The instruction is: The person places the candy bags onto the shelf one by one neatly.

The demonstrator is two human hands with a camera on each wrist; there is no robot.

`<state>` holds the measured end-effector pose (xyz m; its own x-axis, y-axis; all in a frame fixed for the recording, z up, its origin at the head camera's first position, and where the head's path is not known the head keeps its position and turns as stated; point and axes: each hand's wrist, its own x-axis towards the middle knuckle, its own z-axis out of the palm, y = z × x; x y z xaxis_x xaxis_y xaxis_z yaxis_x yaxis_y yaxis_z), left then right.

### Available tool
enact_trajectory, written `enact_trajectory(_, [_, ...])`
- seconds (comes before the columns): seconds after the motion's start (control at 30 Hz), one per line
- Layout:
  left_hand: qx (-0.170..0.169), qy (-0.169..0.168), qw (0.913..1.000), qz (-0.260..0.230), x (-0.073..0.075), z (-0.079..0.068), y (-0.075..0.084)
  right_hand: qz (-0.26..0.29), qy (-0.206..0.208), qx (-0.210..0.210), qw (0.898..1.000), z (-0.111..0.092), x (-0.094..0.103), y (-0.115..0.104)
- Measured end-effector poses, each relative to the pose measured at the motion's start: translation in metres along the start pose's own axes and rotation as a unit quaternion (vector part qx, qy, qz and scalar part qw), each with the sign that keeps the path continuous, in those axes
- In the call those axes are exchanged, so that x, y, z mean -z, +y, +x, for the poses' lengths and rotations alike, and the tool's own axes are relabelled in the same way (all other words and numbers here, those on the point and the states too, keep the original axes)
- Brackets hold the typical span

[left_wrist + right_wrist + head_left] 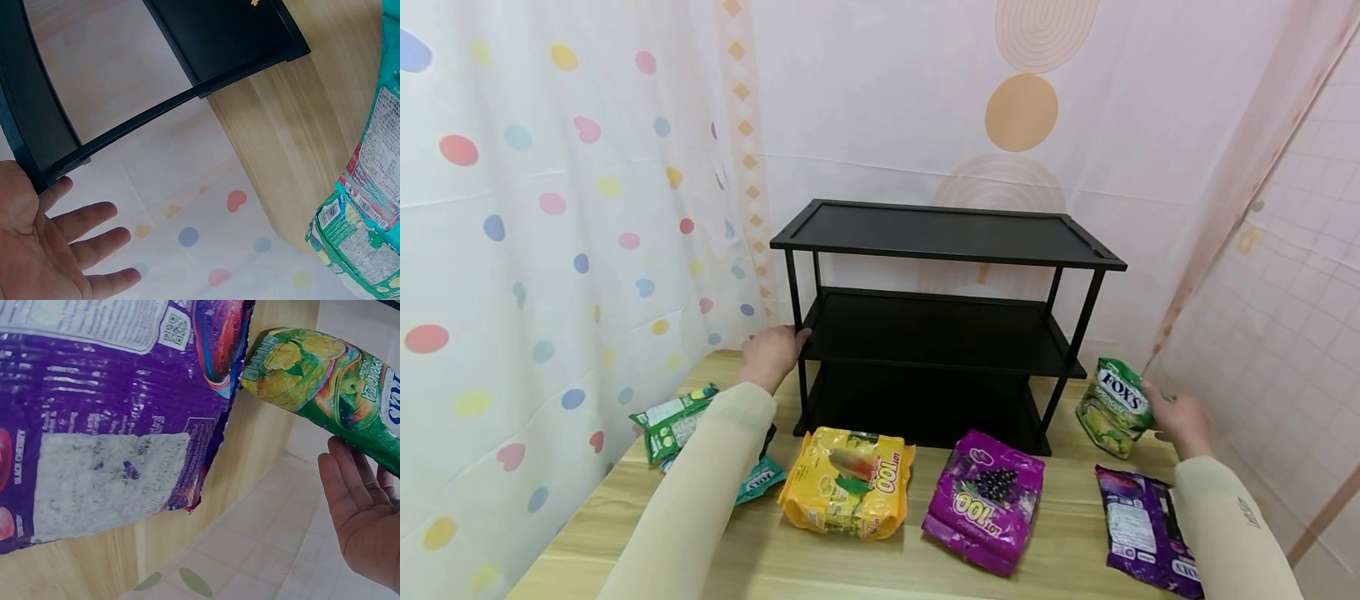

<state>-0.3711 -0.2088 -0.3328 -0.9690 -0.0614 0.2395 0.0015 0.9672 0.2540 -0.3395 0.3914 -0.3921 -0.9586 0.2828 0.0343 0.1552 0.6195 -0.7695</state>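
Observation:
My left hand (771,357) grips the left end of a black three-tier shelf rack (943,233) at its middle tier. In the left wrist view the thumb side meets the rack's corner, and the other fingers (100,247) spread out below it. At the right, my right hand (1182,418) holds a green FOX'S candy bag (1116,408) by its right side. The bag is upright and slightly tilted beside the rack. In the right wrist view, fingertips lie against the bag's green edge; the thumb is hidden.
A yellow candy bag (848,483) and a magenta grape one (987,502) lie before the rack. Near my right sleeve is a purple bag (1138,525). Green (672,421) and teal (760,479) bags lie left, partly behind my left sleeve. Curtains (587,208) enclose the wooden table.

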Motion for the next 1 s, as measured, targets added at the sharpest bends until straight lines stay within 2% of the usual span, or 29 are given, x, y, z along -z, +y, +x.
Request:
enact_trajectory(0.23, [0.001,-0.005,1.0000,-0.006,0.002,0.000,0.002,0.000,-0.011,-0.011,1.000,0.001,-0.003,0.003])
enact_trajectory(0.53, [0.001,-0.008,1.0000,0.003,0.000,0.000,0.002,0.012,0.014,-0.047,0.999,0.002,-0.002,0.005])
enact_trajectory(0.67, [-0.002,-0.004,1.0000,0.001,-0.001,0.000,0.002,0.022,0.027,-0.047,0.998,0.003,-0.001,0.007])
enact_trajectory(1.0, [0.000,0.000,1.0000,0.001,-0.003,0.001,0.002,0.063,0.028,-0.053,0.996,0.003,-0.003,0.013])
